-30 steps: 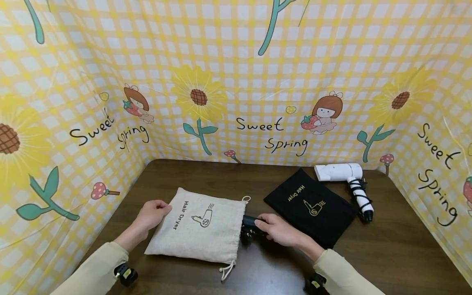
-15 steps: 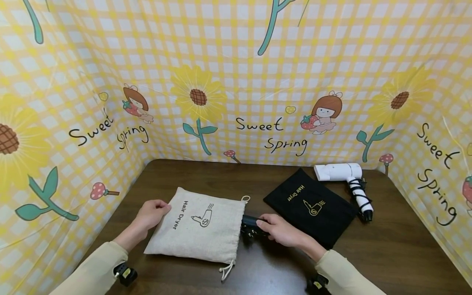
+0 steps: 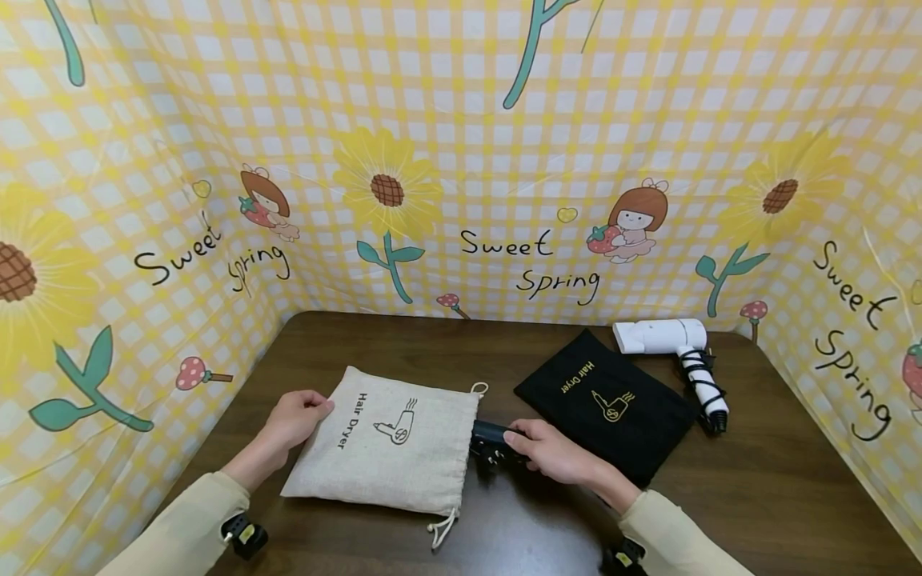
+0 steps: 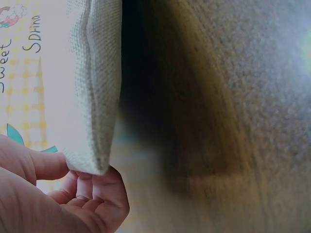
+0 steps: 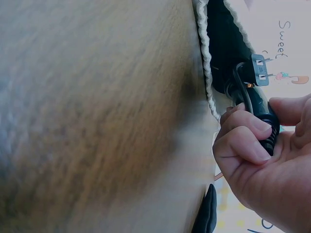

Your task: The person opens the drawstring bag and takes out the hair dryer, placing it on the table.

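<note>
A cream drawstring bag [image 3: 425, 472], printed "Hair Dryer", lies with its mouth to the right. My left hand [image 3: 291, 424] pinches its far-left edge between thumb and fingers; the left wrist view shows that bag corner [image 4: 97, 97] between them. My right hand [image 3: 551, 452] grips the end of a dark hair dryer's handle [image 3: 490, 434], which sticks out of the bag's mouth; the rest is hidden inside. In the right wrist view, my fingers curl round the ridged cord end [image 5: 269, 141]. A two-pin plug [image 5: 260, 70] and looped black cord show at the opening.
A black "Hair Dryer" bag [image 3: 576, 384] lies flat just behind and right of my right hand. Beyond it sits a white hair dryer [image 3: 659, 336] with black cord wound round its handle. Checked cloth [image 3: 461, 160] surrounds the brown table [image 3: 389, 332] at back and sides.
My right hand has shifted very slightly to the right with the handle, so a little more of it shows outside the bag. My left hand has kept its hold, nearly still.
</note>
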Demonstrator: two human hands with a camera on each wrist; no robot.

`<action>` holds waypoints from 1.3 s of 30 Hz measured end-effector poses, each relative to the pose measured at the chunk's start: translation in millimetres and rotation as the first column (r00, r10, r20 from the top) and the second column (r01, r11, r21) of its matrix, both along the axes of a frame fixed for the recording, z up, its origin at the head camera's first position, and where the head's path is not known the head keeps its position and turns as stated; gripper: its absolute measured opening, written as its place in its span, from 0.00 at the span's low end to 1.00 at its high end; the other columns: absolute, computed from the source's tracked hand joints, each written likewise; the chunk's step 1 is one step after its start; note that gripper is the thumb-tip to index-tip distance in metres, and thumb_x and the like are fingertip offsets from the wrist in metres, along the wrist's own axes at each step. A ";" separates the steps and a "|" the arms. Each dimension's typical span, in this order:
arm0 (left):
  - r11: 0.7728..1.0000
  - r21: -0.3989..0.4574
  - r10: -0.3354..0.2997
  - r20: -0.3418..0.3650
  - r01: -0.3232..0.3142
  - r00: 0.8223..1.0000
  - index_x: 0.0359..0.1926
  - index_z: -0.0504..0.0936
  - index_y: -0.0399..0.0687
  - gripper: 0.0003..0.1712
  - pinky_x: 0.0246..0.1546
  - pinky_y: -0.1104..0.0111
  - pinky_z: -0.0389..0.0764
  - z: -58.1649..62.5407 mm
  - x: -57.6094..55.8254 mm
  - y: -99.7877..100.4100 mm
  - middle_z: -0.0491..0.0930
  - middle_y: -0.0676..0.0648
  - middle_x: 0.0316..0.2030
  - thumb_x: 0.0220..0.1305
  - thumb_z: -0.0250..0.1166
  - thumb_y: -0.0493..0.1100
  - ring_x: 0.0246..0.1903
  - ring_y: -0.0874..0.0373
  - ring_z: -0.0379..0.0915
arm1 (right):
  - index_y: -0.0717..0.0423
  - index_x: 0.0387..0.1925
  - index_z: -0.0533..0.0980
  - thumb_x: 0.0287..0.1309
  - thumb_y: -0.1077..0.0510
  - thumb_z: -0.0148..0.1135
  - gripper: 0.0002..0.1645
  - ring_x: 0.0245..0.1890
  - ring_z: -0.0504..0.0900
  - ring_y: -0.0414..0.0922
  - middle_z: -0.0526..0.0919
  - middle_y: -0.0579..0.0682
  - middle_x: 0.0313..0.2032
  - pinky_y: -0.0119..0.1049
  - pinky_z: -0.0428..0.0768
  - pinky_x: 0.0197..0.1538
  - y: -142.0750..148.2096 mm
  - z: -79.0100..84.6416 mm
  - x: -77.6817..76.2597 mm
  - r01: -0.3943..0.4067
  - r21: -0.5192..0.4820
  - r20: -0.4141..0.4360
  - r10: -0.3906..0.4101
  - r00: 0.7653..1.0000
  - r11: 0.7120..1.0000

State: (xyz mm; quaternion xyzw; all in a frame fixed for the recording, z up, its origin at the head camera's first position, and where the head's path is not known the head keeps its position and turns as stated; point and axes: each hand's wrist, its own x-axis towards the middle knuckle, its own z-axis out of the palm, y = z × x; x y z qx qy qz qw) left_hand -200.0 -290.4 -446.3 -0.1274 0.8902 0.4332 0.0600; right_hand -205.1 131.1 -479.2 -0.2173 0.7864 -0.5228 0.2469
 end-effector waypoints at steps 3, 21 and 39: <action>1.000 0.002 0.002 -0.001 -0.002 1.000 0.48 0.80 0.30 0.15 0.41 0.59 0.71 -0.1 0.0 -0.1 0.78 0.38 0.42 0.81 0.58 0.42 0.43 0.45 0.71 | 0.64 0.45 0.73 0.84 0.52 0.48 0.17 0.20 0.63 0.42 0.67 0.46 0.26 0.35 0.64 0.22 0.7 -0.1 0.1 0.001 -0.004 0.002 -0.001 1.000 1.000; 1.000 0.005 0.002 -0.009 -0.002 1.000 0.48 0.81 0.30 0.15 0.39 0.60 0.71 -5.0 -0.5 -2.0 0.79 0.39 0.41 0.81 0.58 0.42 0.42 0.46 0.72 | 0.65 0.49 0.74 0.84 0.52 0.48 0.18 0.20 0.63 0.41 0.66 0.46 0.26 0.34 0.64 0.21 5.4 2.0 3.2 0.006 -0.008 0.005 -0.006 1.000 1.000; 1.000 0.002 -0.001 -0.007 0.001 1.000 0.48 0.80 0.30 0.15 0.39 0.60 0.71 -1.9 -0.7 -0.7 0.79 0.39 0.41 0.81 0.58 0.42 0.41 0.46 0.72 | 0.67 0.50 0.73 0.84 0.53 0.48 0.19 0.19 0.61 0.40 0.66 0.46 0.26 0.33 0.64 0.23 10.2 3.3 5.8 0.011 -0.019 0.007 -0.010 1.000 1.000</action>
